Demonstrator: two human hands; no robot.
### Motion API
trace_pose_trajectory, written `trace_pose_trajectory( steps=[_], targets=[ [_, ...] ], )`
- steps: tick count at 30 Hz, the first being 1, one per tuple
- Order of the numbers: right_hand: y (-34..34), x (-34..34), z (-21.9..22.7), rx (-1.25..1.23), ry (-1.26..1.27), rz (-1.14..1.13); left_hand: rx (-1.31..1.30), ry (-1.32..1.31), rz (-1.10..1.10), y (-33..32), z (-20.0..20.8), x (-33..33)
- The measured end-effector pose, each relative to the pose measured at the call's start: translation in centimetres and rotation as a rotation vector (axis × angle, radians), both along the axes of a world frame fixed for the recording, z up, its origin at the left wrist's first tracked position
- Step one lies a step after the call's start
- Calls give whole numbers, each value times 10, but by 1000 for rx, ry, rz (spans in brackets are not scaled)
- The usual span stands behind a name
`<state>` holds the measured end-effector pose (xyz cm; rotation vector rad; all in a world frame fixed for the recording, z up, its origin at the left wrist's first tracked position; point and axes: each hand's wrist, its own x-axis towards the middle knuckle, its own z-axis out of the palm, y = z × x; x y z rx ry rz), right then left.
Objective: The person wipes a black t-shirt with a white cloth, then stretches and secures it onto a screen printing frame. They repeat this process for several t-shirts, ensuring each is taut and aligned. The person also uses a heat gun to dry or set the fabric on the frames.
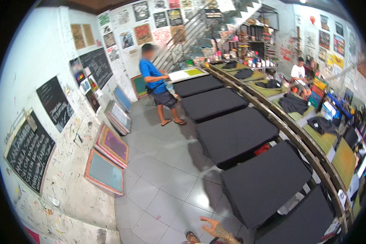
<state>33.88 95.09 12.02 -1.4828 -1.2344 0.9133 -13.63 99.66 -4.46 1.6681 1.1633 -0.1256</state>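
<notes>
Right hand (215, 228): reaches in from the lower edge of the frame, right of centre; loosely spread at the fingers, grips nothing, hangs over pale grey floor tiles (162, 199).
Left hand: out of frame; cannot tell how its fingers stand.
Nearest board, flat, rectangular, covered in matt black fabric (266, 183): lies lower right of the frame, near the right hand but apart from it.
Other black-covered boards (236, 130): run in a row from upper centre to the lower right corner, beside a long dark double rail (308, 139).
White-framed flat panel with a yellow-green patch (194, 72): sits at the row's far end, upper centre, in front of a co-worker in a blue shirt (151, 73).
Done, by the look of it: five tops covered in black, lying mostly smooth.
Left: hard to judge; no mark visible on any black top.
Across the rail, right of frame: olive-green boards (343, 162), some bearing crumpled black cloth (293, 103).
Left wall: framed coloured screens (105, 171), leaning, seemingly out of use.
</notes>
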Motion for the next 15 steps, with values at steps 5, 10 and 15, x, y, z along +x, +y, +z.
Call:
trace_pose_trajectory(
  steps=[5, 10, 15],
  targets=[
    [31, 35, -127, -441, 298, -363, -445, 48, 835, 105, -35, -12],
    [59, 59, -173, -923, 79, -477, -494, -246, 919, 235, -82, 44],
    [216, 32, -177, -1017, 97, -228, -522, -290, 793, 318, -91, 74]
  ],
)
